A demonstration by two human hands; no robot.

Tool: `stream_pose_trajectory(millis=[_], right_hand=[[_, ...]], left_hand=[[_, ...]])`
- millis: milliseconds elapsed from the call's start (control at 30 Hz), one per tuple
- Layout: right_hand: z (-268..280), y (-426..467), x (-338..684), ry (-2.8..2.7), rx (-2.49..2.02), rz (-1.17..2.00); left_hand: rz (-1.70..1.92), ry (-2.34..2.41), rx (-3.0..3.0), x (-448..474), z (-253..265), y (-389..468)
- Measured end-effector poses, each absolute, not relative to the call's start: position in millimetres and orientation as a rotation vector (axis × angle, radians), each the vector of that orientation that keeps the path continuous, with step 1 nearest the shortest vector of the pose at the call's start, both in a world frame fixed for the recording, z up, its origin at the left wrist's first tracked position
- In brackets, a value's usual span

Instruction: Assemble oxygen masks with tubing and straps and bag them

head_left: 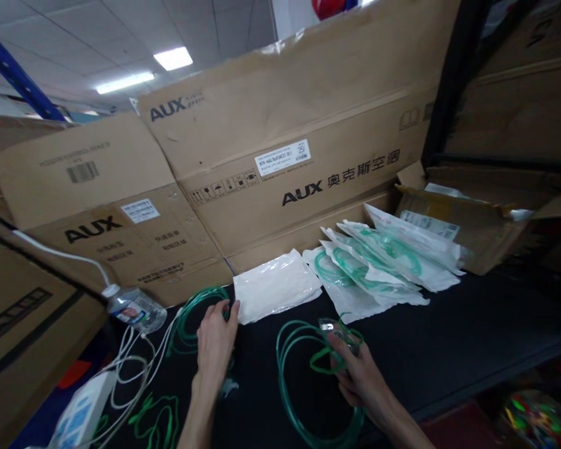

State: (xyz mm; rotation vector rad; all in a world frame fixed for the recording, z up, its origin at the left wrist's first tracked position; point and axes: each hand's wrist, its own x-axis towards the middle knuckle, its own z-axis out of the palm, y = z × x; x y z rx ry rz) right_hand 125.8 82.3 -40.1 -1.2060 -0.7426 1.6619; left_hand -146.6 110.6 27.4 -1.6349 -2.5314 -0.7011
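Observation:
My right hand [358,368] grips a clear plastic oxygen mask [328,325] with a green strap; the fingers partly hide it. A loop of green tubing [285,380] hangs beside and below that hand. On the left, my left hand [217,340] reaches over the edge of another coil of green tubing [182,330], thumb and forefinger apart. Whether its fingertips touch the tubing I cannot tell. Just right of the fingertips lies a flat white packet [277,287] in clear wrap. A small clear piece [228,388] shows beside my left wrist.
Several white pouches with green tubing [378,262] lean in a row at the back right, beside an open carton [449,212]. Large cardboard panels [285,162] stand behind. At left are a plastic bottle [138,310], white cables [133,368], a power strip [81,415] and green straps [161,418].

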Motion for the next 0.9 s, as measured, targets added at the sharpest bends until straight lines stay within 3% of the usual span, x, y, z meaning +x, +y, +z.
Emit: stream_pose_trajectory(millis=[367, 700, 900], right_hand=[[-21.2, 80.2, 126.6, -0.701, -1.187, 1.671], [-21.3, 80.4, 128.9, -0.673, -1.212, 1.708], [-23.3, 81.8, 127.5, -0.646, -1.170, 1.726]], left_hand=[[-0.441, -2.766, -1.631, -179.1, 24.0, 179.0], [-0.499, -2.851, -1.596, -182.3, 25.8, 185.2], [-0.757, -2.892, -1.578, -180.4, 35.2, 184.4]])
